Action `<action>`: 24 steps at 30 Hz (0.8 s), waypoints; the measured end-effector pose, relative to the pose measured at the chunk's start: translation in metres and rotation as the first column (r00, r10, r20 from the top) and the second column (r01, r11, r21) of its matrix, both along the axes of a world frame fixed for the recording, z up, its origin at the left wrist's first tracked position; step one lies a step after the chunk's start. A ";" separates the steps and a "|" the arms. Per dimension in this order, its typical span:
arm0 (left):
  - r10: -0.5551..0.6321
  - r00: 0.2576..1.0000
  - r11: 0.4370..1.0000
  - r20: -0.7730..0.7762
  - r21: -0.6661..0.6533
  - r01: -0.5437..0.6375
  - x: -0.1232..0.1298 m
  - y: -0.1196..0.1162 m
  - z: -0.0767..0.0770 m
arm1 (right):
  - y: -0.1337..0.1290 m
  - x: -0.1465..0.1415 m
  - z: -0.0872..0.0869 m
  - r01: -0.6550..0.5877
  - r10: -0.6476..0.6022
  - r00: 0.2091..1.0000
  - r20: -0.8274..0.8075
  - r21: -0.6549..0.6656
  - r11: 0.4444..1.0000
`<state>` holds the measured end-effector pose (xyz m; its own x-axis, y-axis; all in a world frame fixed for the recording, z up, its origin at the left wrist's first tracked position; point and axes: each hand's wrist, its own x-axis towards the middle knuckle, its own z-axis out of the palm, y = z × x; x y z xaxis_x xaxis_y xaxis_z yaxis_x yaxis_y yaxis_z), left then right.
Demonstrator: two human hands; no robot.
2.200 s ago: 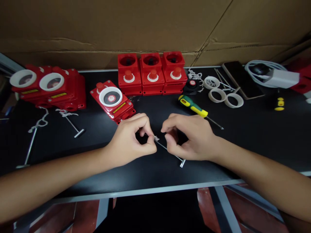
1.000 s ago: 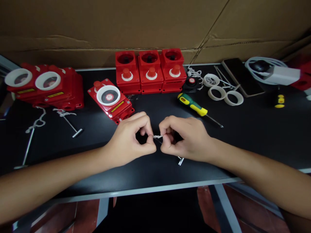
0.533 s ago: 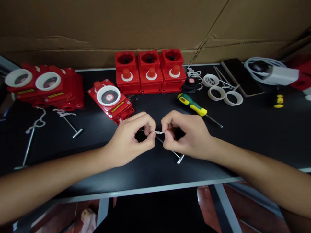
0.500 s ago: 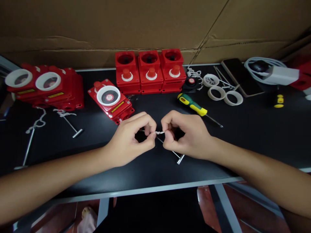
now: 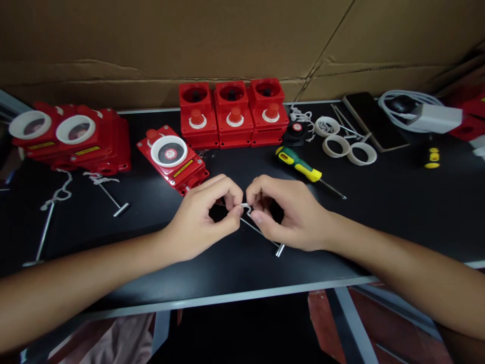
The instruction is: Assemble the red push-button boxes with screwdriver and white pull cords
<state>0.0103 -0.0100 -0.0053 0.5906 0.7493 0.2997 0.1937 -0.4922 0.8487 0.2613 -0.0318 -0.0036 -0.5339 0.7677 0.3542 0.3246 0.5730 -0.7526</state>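
Note:
My left hand (image 5: 206,217) pinches a short white string (image 5: 246,207) between thumb and forefinger. From the other side, my right hand (image 5: 290,212) has its thumb and curled fingers on the same string, which bends in a small loop between them. Beneath the hands a thin metal rod with a small silver crossbar (image 5: 280,250) slants down to the right. Just behind my left hand lies a red box with a white ring (image 5: 169,150). A green and yellow screwdriver (image 5: 299,164) lies behind my right hand.
Three red boxes (image 5: 234,121) stand in a row at the back. More red boxes (image 5: 102,139) with white rings are at left, near rods tied with string. White rings (image 5: 362,153), a phone (image 5: 373,121) and a charger with cable (image 5: 435,118) lie at right.
The string was stretched nearly straight and now bends in a loop. My right hand has moved slightly left, closer to my left hand.

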 end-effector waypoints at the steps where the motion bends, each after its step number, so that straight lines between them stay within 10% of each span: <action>1: -0.001 1.000 1.000 0.004 -0.002 0.001 0.000 0.000 0.000 | 0.000 -0.001 0.000 0.007 -0.007 1.000 0.018 -0.014 1.000; 12: -0.009 0.999 0.997 0.039 -0.073 0.012 0.001 -0.001 -0.005 | 0.003 0.001 0.002 -0.014 0.009 0.999 0.041 0.124 0.992; 24: -0.099 0.975 0.987 -0.201 0.102 0.122 0.000 -0.002 -0.007 | -0.001 -0.006 0.002 0.182 -0.348 0.829 -0.437 -0.378 0.908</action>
<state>0.0105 -0.0124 -0.0121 0.7231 0.6438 0.2502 0.2884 -0.6105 0.7376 0.2556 -0.0332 -0.0016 -0.1159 0.9657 0.2323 -0.0239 0.2311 -0.9726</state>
